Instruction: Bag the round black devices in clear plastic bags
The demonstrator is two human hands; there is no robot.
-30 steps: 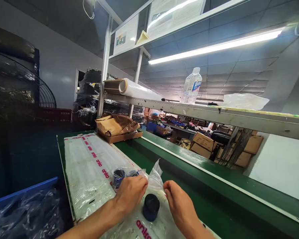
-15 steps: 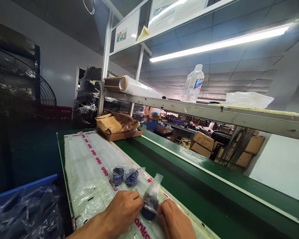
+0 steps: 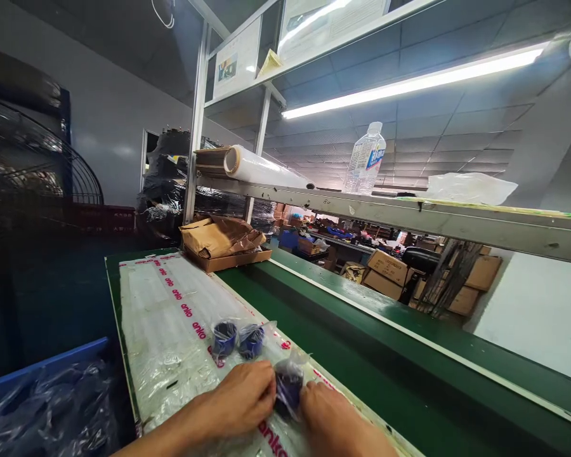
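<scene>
My left hand (image 3: 240, 400) and my right hand (image 3: 333, 419) press in from either side on a dark blue cylinder in a clear plastic bag (image 3: 288, 390), low on the table. The bag's loose end sticks up at the top of the cylinder. Just beyond my left hand stand two more dark blue cylinders in clear bags (image 3: 225, 338) (image 3: 252, 342), not touched by either hand. All of them rest on a clear plastic sheet printed with red "anko" lettering (image 3: 171, 336).
A green conveyor belt (image 3: 361, 336) runs along the right of the sheet. A blue bin of dark plastic bags (image 3: 42, 397) sits at lower left. Beyond lie a cardboard tray with brown paper (image 3: 223, 244) and an overhead shelf (image 3: 409, 209) holding stretch film (image 3: 261, 168).
The cylinder stood bare below the raised bag a second ago; now the bag covers it. My hands have closed in on it from both sides, and the bag's top has dropped lower.
</scene>
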